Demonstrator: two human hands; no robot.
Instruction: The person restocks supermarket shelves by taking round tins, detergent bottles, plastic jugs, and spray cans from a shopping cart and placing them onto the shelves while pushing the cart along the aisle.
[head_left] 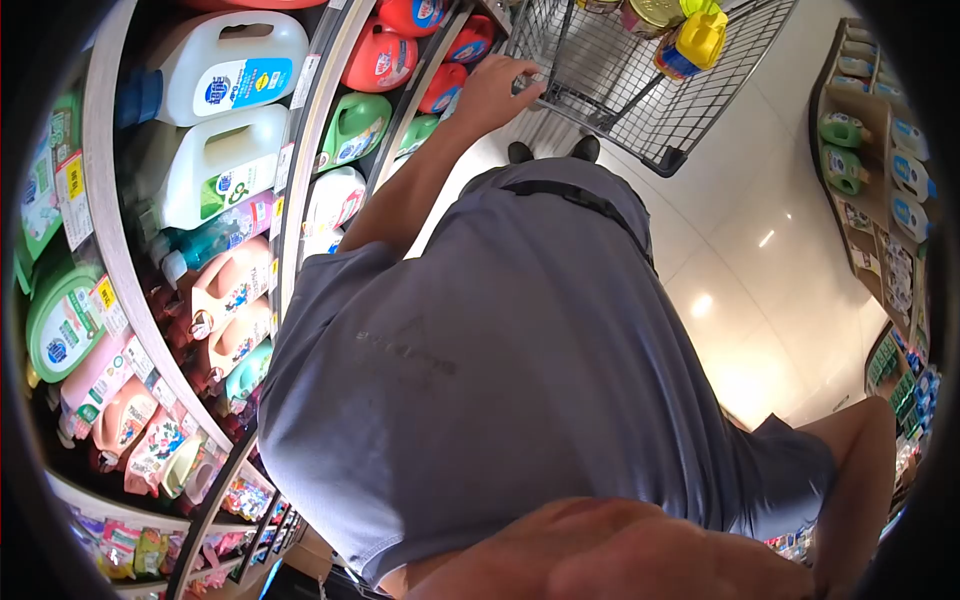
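Note:
My left hand (503,88) reaches forward at the top centre, beside the near edge of a wire shopping cart (640,150). Its fingers are curved, with a gap between thumb and fingers, and nothing shows in its grasp. Inside the cart lie a yellow package (697,42) and a round tin (652,14). Red bottles (380,58) stand on the shelf to the left of this hand. My right arm (850,450) is bent at the right edge, and its hand is out of sight.
Shelves (125,260) of detergent bottles curve down the left side, with white jugs (235,75) and pink bottles (235,280). Another shelf unit (875,130) stands at the far right beyond the shiny tiled floor (760,270). My shoes (587,149) are near the cart.

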